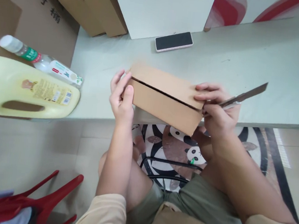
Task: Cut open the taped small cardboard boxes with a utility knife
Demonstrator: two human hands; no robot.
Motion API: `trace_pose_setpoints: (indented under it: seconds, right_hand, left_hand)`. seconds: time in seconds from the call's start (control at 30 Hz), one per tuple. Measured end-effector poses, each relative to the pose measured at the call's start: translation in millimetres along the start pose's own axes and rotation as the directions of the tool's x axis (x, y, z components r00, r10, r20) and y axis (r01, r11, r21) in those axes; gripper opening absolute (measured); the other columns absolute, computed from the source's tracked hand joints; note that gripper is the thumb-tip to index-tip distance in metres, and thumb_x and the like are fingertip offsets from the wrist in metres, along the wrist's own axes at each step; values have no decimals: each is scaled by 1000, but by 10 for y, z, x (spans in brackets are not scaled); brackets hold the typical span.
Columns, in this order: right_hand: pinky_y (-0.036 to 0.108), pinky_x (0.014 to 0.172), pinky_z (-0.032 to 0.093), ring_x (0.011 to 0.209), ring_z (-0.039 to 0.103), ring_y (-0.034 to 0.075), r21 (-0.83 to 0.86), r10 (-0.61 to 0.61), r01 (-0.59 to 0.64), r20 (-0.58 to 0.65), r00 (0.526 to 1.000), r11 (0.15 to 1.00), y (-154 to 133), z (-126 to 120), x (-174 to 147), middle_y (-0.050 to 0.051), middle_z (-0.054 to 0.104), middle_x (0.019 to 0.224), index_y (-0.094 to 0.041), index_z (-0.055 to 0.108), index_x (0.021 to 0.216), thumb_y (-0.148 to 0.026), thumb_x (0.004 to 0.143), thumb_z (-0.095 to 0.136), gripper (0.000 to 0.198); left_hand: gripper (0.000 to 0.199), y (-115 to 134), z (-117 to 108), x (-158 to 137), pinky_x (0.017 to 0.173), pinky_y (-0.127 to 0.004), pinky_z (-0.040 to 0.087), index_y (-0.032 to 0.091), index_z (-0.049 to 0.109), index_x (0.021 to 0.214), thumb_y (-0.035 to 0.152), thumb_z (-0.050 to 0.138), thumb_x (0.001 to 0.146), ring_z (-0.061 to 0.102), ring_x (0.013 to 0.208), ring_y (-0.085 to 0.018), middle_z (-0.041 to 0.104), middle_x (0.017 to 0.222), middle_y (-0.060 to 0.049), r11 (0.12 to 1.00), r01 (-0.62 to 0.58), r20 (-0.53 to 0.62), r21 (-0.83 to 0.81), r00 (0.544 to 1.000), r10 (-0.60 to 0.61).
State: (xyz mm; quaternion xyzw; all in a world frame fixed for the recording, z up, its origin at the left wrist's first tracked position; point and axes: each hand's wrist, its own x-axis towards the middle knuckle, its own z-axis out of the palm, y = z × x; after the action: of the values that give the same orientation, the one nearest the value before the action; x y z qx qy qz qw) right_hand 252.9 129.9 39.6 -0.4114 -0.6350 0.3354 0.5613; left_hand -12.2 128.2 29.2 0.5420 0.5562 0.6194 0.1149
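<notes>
A small brown cardboard box (163, 106) is held in the air at the table's front edge, tilted down to the right. A thin dark gap runs along its top where two panels meet. My left hand (121, 93) grips its left end, thumb on the near side and fingers over the top corner. On the right end, my right hand (218, 108) presses its fingers onto the top panel. The same hand also holds a narrow, flat, blade-like tool (253, 92) that sticks out to the upper right; its handle is hidden in the fingers.
A phone-like dark slab (174, 42) lies behind the box, before a white carton (164, 11). Leftward lie a pale yellow jug (15, 78) and a clear bottle (44, 63). Folded cardboard (93, 8) leans at the back. A red stool (48, 197) stands on the floor.
</notes>
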Motion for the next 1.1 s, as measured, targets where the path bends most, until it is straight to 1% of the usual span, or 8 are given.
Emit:
trace_pose_setpoints:
  seconds: [0.17, 0.33, 0.47, 0.63, 0.83, 0.9, 1.03, 1.1]
  right_hand:
    - [37, 72, 61, 101, 69, 23, 55, 156, -150, -128, 979, 987, 112, -41, -21, 6, 68, 112, -29, 73, 100, -28, 88, 54, 22]
    - [39, 79, 61, 89, 72, 21, 40, 377, -378, 37, 926, 925, 183, -10, -4, 5, 75, 97, -24, 76, 103, -40, 94, 56, 26]
    - [55, 114, 47, 131, 62, 29, 100, 187, -234, 348, 919, 967, 151, 66, -52, 7, 66, 141, -29, 63, 138, -54, 98, 51, 49]
    - [59, 130, 17, 159, 23, 31, 72, -76, 54, 342, 937, 996, -41, 54, -53, -5, 37, 166, -40, 52, 149, -61, 98, 46, 55]
    - [54, 123, 39, 144, 51, 30, 96, -209, 190, 269, 940, 977, -245, -137, -31, 3, 59, 150, -35, 64, 137, -51, 99, 46, 44]
    - [53, 120, 43, 138, 57, 30, 70, -202, 192, 221, 954, 979, -227, -159, -38, 5, 66, 139, -32, 71, 125, -50, 99, 48, 39]
    - [54, 119, 44, 137, 58, 29, 78, -243, 231, 268, 932, 970, -138, -94, -49, 7, 72, 129, -28, 74, 116, -46, 99, 49, 35]
    - [52, 120, 43, 139, 57, 28, 130, -299, 270, 338, 892, 954, -128, -35, -53, 7, 71, 132, -26, 72, 119, -41, 99, 51, 33]
  left_hand:
    - [38, 17, -142, 43, 121, -46, 40, 23, 76, 108, 52, 62, 88, 57, 134, -27, 67, 130, -7, 999, 31, 79, 31, 996, -33]
    - [43, -79, -309, 68, 102, -37, 53, 22, 68, 112, 52, 59, 82, 64, 120, -24, 68, 124, -7, 948, 253, -183, -192, 940, -288]
    - [44, -98, -288, 65, 72, -27, 56, 26, 62, 108, 58, 59, 78, 67, 98, -20, 69, 112, -5, 765, 529, -54, -367, 809, -585]
    - [67, 69, -38, -109, 46, -25, 47, 18, 63, 95, 80, 43, 82, 61, 55, -15, 65, 72, -5, 511, 836, 426, -200, 544, -723]
    - [68, 162, 113, -286, 34, -23, 21, 16, 68, 89, 82, 54, 80, 37, 31, -10, 40, 38, 5, 574, 791, 638, 211, 334, -694]
    - [59, 156, 111, -288, 37, -24, 30, 15, 70, 92, 73, 67, 78, 46, 37, -12, 55, 48, 0, 655, 708, 571, 265, 433, -698]
    - [65, 180, 67, -262, 89, -37, 58, 23, 65, 123, 71, 65, 80, 69, 112, -26, 72, 122, -11, 971, 229, 149, 72, 960, -238]
    - [68, 210, 44, -258, 117, -48, 43, 27, 63, 127, 78, 52, 84, 51, 143, -31, 61, 143, -10, 995, -90, 183, 49, 980, 79]
